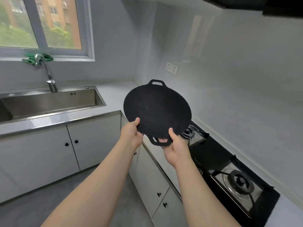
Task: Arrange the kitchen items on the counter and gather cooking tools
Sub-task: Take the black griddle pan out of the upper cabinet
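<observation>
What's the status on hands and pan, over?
Left hand and right hand both gripping black flat pan at its near rim. Pan held airborne over counter corner, beside gas stove. No obstruction seen.

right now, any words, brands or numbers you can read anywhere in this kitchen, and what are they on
No text here can be read.
Stove: a faint pale marking on the black top near its front edge, too small and blurred to read.
Black pan: no label or brand shows on the side facing the camera.
Wall socket: no lettering can be made out.
</observation>
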`<state>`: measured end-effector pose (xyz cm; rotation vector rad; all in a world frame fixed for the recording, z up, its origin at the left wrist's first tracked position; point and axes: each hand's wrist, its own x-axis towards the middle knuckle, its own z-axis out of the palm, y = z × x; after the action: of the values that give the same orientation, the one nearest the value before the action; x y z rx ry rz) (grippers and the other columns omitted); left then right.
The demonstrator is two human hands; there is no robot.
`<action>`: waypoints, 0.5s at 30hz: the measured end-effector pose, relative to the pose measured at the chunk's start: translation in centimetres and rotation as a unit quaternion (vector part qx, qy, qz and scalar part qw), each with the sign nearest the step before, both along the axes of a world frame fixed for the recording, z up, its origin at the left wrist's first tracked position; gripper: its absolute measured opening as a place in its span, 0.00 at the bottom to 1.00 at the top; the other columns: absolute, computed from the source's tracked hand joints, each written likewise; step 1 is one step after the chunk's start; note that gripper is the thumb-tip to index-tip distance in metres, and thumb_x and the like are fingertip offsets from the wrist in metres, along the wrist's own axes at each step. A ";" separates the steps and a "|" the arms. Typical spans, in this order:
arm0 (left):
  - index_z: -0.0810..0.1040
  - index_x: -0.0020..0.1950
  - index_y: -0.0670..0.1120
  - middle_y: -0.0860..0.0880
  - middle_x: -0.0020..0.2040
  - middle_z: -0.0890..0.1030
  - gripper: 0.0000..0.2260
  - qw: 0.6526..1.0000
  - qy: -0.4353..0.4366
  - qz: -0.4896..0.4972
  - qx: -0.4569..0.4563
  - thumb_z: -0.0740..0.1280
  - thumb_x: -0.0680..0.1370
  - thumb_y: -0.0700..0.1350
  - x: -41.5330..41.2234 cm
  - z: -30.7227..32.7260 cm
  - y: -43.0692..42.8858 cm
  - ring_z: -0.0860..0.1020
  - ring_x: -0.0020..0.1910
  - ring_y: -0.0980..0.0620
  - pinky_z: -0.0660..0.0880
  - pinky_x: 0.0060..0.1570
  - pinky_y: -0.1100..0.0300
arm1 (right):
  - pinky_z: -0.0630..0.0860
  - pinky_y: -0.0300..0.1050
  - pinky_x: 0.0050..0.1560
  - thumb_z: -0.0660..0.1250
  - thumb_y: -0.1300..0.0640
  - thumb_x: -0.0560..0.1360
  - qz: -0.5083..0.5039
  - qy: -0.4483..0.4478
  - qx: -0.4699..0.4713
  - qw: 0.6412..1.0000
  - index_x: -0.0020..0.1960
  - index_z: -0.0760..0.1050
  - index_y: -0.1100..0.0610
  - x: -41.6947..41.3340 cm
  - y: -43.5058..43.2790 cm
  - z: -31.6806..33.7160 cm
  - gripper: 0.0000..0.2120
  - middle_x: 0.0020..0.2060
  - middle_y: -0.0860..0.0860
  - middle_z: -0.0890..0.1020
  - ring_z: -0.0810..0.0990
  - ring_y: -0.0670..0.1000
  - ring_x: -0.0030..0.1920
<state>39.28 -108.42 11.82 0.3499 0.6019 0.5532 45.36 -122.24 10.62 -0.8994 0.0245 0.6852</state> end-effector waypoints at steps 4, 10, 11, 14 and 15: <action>0.74 0.68 0.38 0.40 0.62 0.80 0.14 0.999 0.009 0.035 -0.007 0.62 0.82 0.35 1.4 -0.2 3.1 0.81 0.52 0.44 0.80 0.44 0.52 | 0.80 0.56 0.56 0.61 0.65 0.82 0.016 -0.001 -0.020 1.000 0.63 0.75 0.61 0.6 4.5 -1.0 0.11 0.55 0.62 0.84 0.85 0.61 0.54; 0.75 0.67 0.37 0.40 0.62 0.80 0.14 0.997 0.014 0.069 -0.024 0.62 0.82 0.35 4.5 -1.0 8.3 0.81 0.52 0.43 0.80 0.48 0.51 | 0.82 0.53 0.52 0.63 0.64 0.82 0.000 0.027 0.004 1.000 0.63 0.75 0.61 2.7 11.0 -2.5 0.11 0.56 0.62 0.83 0.85 0.60 0.54; 0.75 0.66 0.37 0.39 0.62 0.80 0.13 0.997 0.018 0.073 -0.025 0.62 0.82 0.35 5.2 -1.2 9.6 0.81 0.51 0.44 0.80 0.45 0.52 | 0.83 0.52 0.49 0.63 0.64 0.82 -0.003 0.033 0.002 0.999 0.63 0.75 0.62 3.5 12.5 -2.8 0.11 0.56 0.62 0.83 0.85 0.60 0.54; 0.76 0.63 0.37 0.40 0.60 0.81 0.12 0.997 0.035 0.066 0.008 0.64 0.80 0.32 7.6 -1.5 13.5 0.82 0.48 0.45 0.80 0.40 0.55 | 0.83 0.52 0.48 0.62 0.65 0.81 -0.014 0.046 -0.004 0.999 0.64 0.74 0.64 6.8 16.5 -3.1 0.12 0.56 0.64 0.82 0.83 0.61 0.56; 0.77 0.62 0.37 0.40 0.59 0.82 0.12 0.997 0.044 0.061 0.024 0.64 0.79 0.30 8.7 -1.5 15.1 0.83 0.48 0.46 0.81 0.42 0.55 | 0.83 0.51 0.47 0.62 0.65 0.81 -0.011 0.048 -0.004 0.999 0.63 0.74 0.65 8.3 18.1 -3.1 0.11 0.56 0.64 0.82 0.83 0.61 0.56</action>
<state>47.94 -93.28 10.28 0.3872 0.6993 0.6727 53.62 -104.18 7.48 -0.8734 0.1219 0.7078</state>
